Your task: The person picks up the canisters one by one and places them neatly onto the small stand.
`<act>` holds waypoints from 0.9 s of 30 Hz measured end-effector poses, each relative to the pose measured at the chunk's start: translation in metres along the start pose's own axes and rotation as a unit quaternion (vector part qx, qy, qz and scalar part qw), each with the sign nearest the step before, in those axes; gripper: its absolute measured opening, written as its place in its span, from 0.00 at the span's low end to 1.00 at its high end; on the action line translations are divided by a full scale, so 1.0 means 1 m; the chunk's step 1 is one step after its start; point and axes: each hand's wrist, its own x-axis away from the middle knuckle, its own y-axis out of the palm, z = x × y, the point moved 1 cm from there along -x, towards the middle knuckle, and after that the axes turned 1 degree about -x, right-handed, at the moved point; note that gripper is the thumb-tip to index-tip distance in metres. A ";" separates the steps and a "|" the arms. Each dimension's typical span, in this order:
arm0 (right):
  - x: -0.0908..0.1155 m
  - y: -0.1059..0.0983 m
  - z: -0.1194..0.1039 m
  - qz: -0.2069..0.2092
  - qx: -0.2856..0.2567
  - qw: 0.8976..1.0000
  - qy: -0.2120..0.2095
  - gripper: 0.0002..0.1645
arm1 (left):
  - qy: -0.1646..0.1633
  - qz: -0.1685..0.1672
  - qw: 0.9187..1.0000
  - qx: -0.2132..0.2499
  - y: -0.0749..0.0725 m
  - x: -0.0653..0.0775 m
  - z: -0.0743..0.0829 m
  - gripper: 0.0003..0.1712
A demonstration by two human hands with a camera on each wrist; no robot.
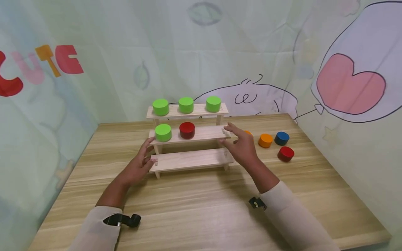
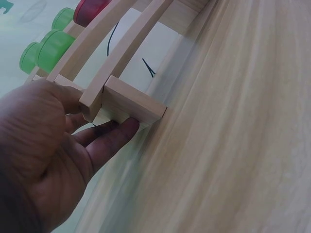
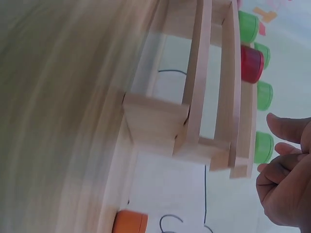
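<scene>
A three-tier wooden display stand (image 1: 191, 159) stands on the table. Three green round blocks (image 1: 186, 105) line its top tier. On the middle tier, a green round block (image 1: 163, 132) sits to the left of a red round block (image 1: 187, 130). My left hand (image 1: 136, 167) grips the stand's left end, its thumb on the lowest tier; in the left wrist view its fingers (image 2: 114, 143) lie against the side leg. At the middle tier's right end hovers my right hand (image 1: 243, 144), fingers loosely bent, holding nothing; the right wrist view shows it (image 3: 286, 179) apart from the wood.
To the right of the stand lie an orange block (image 1: 265, 140), a blue block (image 1: 282, 138) and another red block (image 1: 285, 153). A second orange block (image 1: 248, 133) is partly hidden behind my right hand. A printed curtain (image 1: 119, 80) hangs behind the wooden table (image 1: 188, 209).
</scene>
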 end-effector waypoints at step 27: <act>0.021 -0.058 0.047 0.011 0.010 0.993 0.116 0.34 | -0.010 -0.002 1.000 -0.012 0.001 0.000 0.003 0.48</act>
